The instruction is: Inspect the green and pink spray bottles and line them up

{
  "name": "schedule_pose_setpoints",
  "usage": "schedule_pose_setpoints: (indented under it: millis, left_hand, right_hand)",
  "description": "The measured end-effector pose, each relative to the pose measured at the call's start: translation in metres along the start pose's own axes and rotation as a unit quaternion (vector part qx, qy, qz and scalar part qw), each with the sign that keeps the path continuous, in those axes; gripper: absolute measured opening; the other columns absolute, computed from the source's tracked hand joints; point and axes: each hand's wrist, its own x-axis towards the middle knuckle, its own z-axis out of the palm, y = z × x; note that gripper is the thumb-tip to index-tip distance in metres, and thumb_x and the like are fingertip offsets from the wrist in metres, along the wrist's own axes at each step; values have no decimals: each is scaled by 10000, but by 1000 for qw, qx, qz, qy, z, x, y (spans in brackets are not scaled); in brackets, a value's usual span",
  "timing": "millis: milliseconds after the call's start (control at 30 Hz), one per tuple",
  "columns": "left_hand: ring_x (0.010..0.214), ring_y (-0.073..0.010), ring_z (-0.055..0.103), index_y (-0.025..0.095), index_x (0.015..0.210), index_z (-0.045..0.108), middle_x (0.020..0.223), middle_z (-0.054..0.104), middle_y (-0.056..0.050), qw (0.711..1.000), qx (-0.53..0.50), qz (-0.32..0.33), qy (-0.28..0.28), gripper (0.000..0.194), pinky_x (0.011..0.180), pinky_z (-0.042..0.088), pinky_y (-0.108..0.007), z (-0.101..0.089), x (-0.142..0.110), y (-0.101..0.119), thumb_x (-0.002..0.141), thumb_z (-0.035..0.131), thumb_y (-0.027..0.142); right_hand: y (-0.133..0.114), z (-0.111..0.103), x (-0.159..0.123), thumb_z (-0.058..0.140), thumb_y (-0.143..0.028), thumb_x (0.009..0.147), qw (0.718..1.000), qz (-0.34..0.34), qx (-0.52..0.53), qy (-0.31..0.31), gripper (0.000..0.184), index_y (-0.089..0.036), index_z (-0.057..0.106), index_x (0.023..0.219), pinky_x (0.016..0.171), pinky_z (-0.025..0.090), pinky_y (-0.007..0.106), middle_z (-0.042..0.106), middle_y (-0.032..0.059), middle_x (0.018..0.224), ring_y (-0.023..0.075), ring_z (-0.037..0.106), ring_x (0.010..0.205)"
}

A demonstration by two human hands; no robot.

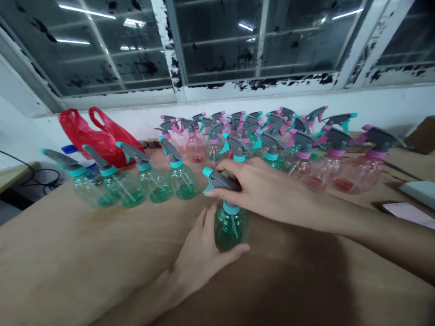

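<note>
A green see-through spray bottle (231, 228) with a grey and turquoise trigger head stands near the middle of the table. Around its lower body curls my left hand (204, 253), thumb in front. My right hand (254, 185) grips the grey spray head (220, 180) from above and the right, with the nozzle pointing left. A thin tube shows inside the bottle. To the left, several green spray bottles (185, 183) with turquoise collars stand in a row. Behind and to the right are more bottles, some of them pink spray bottles (362, 170) with pink collars.
A red plastic bag (105, 140) sits at the back left, near a black cable (44, 183). At the right lie a phone (411, 213), a white box-like object (421, 194) and a brown cardboard box (423, 136). Windows (217, 45) rise behind the wooden table (84, 267).
</note>
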Motion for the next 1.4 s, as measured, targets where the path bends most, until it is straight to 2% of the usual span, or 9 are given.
schedule_pose_setpoints:
  millis: [167,267,367,433,567,800,1000,1167,1400]
  left_hand:
    - [1181,-360,506,251,1407,233,1299,496,-148,998,-38,15,-38,780,921,452,-550,22,2,20,795,684,426]
    - [1180,-350,509,264,1421,210,1312,494,-137,996,-67,28,-48,792,922,456,-544,34,8,25,800,683,400]
    - [1204,-365,487,270,1444,171,1346,471,-141,994,-88,47,-48,853,929,440,-567,48,15,28,785,698,401]
    - [1204,-371,486,268,1451,163,1342,473,-146,991,-110,56,-53,875,928,434,-579,59,22,30,778,705,408]
    - [1229,-364,460,239,1451,171,1354,451,-160,984,-138,90,-72,889,960,410,-576,81,38,35,771,715,419]
    - [1231,-365,458,163,1445,212,1331,466,-196,977,-158,129,-69,894,987,405,-545,97,61,44,773,705,486]
    - [1268,-389,410,227,1472,128,1414,394,-189,979,-100,133,-115,1043,991,376,-577,92,62,30,702,745,564]
    - [1316,-399,338,180,1487,114,1460,335,-215,974,6,146,-173,1112,1031,303,-582,83,64,14,672,738,607]
    - [1363,-337,283,121,1431,328,1476,337,-181,961,88,153,-213,824,1086,248,-515,81,65,11,810,593,594]
  right_hand:
    - [24,-23,-38,564,-619,779,990,61,103,-77,567,-259,564,1217,553,439,295,700,39,919,223,650,737]
    - [51,-31,-61,688,-630,649,981,60,137,-126,829,-349,397,1372,719,498,358,595,42,1277,310,609,1048]
    - [77,-26,-76,757,-539,622,966,59,195,-161,944,-339,300,1423,897,466,420,507,46,1378,322,526,1186]
    - [87,-17,-81,782,-484,615,961,42,234,-138,933,-291,330,1408,911,464,414,537,69,1325,297,545,1149]
    - [89,3,-82,778,-434,646,951,34,307,4,688,-218,506,1240,813,501,372,622,67,1097,243,604,985]
    - [89,14,-78,645,-420,807,918,100,360,133,290,-228,612,1022,821,476,340,658,19,991,179,614,911]
    - [96,19,-78,610,-409,837,919,91,363,123,252,-256,593,1036,674,499,312,664,3,911,159,622,751]
    - [103,15,-80,588,-408,852,926,107,340,122,212,-258,593,1002,728,494,342,647,3,851,168,605,718]
    - [121,12,-84,540,-436,872,939,139,292,117,235,-292,585,1051,660,483,382,600,-25,677,178,561,561]
